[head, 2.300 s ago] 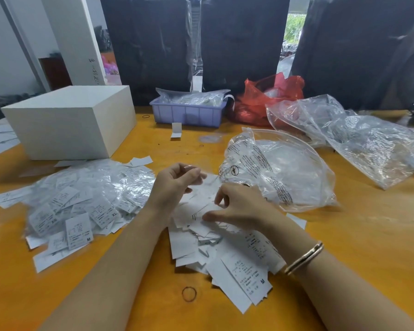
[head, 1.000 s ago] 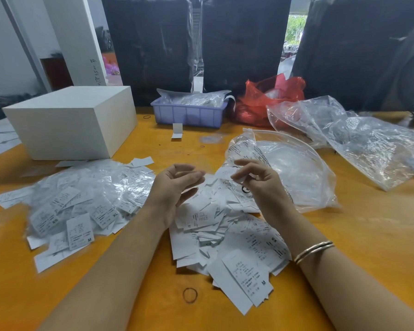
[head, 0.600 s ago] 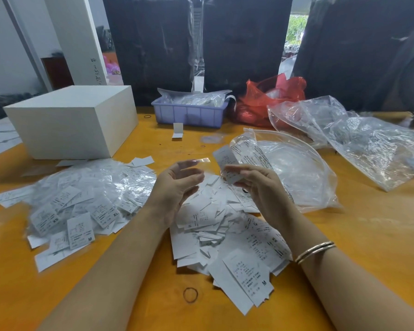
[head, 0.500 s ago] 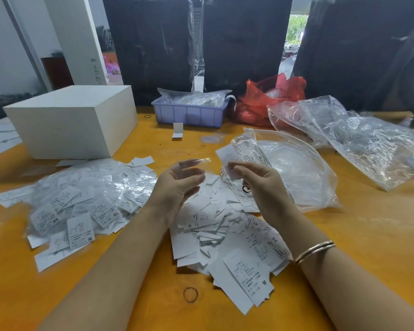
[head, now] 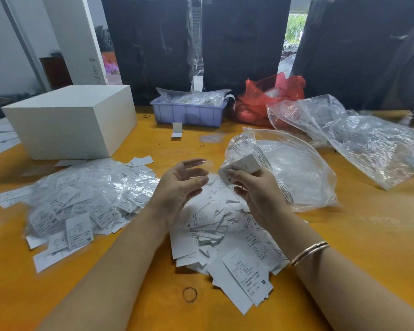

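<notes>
My right hand [head: 258,194] pinches a white paper size label [head: 240,167] by its lower edge, raised above a loose pile of white labels [head: 215,228] on the orange table [head: 368,240]. To its left, my left hand [head: 179,187] is palm-in, with a small clear plastic sleeve [head: 201,169] held between thumb and fingers. The label's edge is a short gap from the sleeve. A second pile, of labels in clear sleeves [head: 81,197], lies to the left.
A large clear zip bag [head: 294,177] lies just behind my right hand. A white box [head: 69,120] stands at the back left, with a purple tray [head: 189,113], a red bag [head: 268,96] and crumpled clear plastic [head: 368,139] behind. A rubber band [head: 189,294] lies near the front edge.
My right hand picked a label out of the loose pile and lifted it toward my left hand. The left hand rose slightly and spread the clear sleeve.
</notes>
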Demonstrator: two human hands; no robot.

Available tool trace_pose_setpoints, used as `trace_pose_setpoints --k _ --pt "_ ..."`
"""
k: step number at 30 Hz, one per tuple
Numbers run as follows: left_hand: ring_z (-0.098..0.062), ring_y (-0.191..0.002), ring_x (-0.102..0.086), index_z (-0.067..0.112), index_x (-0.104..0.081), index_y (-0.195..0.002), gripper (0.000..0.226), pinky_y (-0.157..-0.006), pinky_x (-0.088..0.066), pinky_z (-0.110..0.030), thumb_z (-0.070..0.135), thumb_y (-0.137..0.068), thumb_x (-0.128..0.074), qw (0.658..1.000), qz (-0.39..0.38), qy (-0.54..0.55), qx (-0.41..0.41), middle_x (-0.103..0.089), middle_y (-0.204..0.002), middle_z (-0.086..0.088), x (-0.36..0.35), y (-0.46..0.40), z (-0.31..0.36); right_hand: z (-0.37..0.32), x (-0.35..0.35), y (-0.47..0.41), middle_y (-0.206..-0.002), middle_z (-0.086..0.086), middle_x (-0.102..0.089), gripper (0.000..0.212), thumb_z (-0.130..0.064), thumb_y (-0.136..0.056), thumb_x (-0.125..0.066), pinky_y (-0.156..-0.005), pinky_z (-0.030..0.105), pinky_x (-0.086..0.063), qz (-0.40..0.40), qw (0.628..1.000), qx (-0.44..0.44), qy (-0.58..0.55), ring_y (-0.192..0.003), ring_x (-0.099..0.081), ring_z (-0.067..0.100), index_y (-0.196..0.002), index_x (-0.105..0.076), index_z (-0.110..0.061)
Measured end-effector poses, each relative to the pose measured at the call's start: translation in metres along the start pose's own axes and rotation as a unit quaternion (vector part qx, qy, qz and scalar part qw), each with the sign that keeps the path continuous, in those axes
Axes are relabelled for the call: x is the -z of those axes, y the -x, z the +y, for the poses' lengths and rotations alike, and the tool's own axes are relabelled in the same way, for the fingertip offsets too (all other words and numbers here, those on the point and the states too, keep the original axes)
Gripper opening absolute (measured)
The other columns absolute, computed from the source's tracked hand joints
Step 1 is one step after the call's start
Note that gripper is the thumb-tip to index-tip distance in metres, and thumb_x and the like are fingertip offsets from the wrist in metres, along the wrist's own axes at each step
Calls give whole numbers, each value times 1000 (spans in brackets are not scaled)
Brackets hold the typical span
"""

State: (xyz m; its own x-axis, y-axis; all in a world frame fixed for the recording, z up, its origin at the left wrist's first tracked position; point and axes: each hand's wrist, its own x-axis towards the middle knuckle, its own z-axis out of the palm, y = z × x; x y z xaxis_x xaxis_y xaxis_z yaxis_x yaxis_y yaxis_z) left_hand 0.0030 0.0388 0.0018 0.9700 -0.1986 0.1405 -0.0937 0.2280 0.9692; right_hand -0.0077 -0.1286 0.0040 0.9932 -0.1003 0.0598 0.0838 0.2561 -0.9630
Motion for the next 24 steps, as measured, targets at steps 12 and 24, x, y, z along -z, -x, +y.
trace_pose_setpoints --k 12,24 --pt "-2 -76 -67 22 -61 -99 34 -63 -47 -9 5 -74 -77 988 -12 -152 -10 -72 -77 7 -5 2 -6 -1 -7 6 -74 2 -64 7 -5 -79 -69 -52 10 -41 -22 997 53 43 -57 -56 0 -85 -66 -8" --pt "-8 -77 -70 11 -70 -79 6 -65 -48 -10 7 -77 -74 988 -32 -152 -9 -74 -81 -6 -9 6 -2 3 -6 3 -63 -7 -63 11 -12 -76 -73 -57 13 -46 -27 996 75 35 -61 -56 5 -75 -62 -13"
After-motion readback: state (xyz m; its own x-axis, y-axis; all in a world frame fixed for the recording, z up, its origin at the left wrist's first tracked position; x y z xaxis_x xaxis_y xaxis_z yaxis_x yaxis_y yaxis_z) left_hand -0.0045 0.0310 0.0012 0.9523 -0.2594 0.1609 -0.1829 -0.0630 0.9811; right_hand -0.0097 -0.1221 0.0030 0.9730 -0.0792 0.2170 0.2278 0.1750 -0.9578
